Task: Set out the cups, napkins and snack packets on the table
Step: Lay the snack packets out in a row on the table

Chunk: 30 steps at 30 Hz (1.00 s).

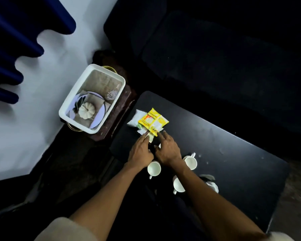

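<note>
A black desk point(233, 153) fills the middle of the view, seen from above. Both arms reach forward over its near edge. The left hand point(140, 153) lies palm down with its fingers spread flat, the fingertips resting on the near edge of a small pile of packets. The right hand point(167, 150) sits just beside it, also palm down and loosely spread, its fingertips touching the near corner of the yellow packet point(152, 120). Neither hand is closed around anything; both press or rest on the pile.

The yellow packet lies on top, tilted, with a clear-and-white packet point(135, 118) partly under it on the left side. A pale piece shows under the fingers; whether it is a napkin or another packet cannot be told.

White cups stand on the desk near the wrists: one cup point(154, 168) under the left wrist, a second point(191, 162) to the right of the right wrist, a third point(178, 185) nearer the person, partly hidden by the right forearm. A fourth pale item point(211, 183) at the right is blurred.

Left of the desk, a white tray point(73, 100) rests on a dark stand, holding a plate, a pale pumpkin-shaped object point(86, 110) and a glass point(111, 95).
</note>
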Motion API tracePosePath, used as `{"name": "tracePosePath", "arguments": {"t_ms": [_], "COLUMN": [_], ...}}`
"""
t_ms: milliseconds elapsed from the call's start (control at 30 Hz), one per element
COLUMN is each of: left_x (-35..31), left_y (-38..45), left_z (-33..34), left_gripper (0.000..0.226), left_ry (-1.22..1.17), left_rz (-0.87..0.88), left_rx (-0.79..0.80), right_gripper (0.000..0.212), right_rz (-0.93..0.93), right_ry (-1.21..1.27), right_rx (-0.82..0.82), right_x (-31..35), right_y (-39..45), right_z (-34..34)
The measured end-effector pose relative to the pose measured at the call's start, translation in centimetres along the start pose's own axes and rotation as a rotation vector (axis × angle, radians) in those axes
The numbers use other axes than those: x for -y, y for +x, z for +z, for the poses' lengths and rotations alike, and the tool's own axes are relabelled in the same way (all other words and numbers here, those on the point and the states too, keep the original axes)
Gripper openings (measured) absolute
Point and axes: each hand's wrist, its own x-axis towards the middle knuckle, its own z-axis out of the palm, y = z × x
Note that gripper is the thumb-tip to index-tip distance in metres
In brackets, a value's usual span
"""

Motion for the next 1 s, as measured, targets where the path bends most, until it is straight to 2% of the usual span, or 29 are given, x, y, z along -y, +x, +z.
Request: {"name": "tracePosePath", "arguments": {"t_ms": [267,433,600,700,900,1000], "left_x": [1.7,3.6,5.1,5.9,6.5,6.3], "left_y": [6.5,10.2,12.4,12.9,13.4,13.7], "left_z": [0.8,1.3,1.8,2.3,2.0,1.5], "left_gripper": [0.069,0.081,0.083,0.081,0.081,0.081], "left_ry": [0.047,0.14,0.184,0.188,0.178,0.153], "left_rz": [-0.012,0.059,0.112,0.16,0.232,0.264], "left_rx": [0.104,0.187,0.223,0.212,0.152,0.097], "right_gripper": [0.079,0.09,0.101,0.091,0.045,0.036], "right_rz": [0.069,0.108,0.104,0.111,0.068,0.063], "right_ry": [-0.057,-0.073,-0.139,-0.211,-0.265,-0.247], "right_rx": [0.101,0.077,0.019,-0.058,-0.178,-0.216], "right_x": [-0.5,-1.4,-1.8,-2.2,-2.7,-3.0], "right_y": [7.3,11.1,13.4,14.3,15.7,15.8], "right_z": [2.0,4.7,6.7,7.4,6.9,6.0]}}
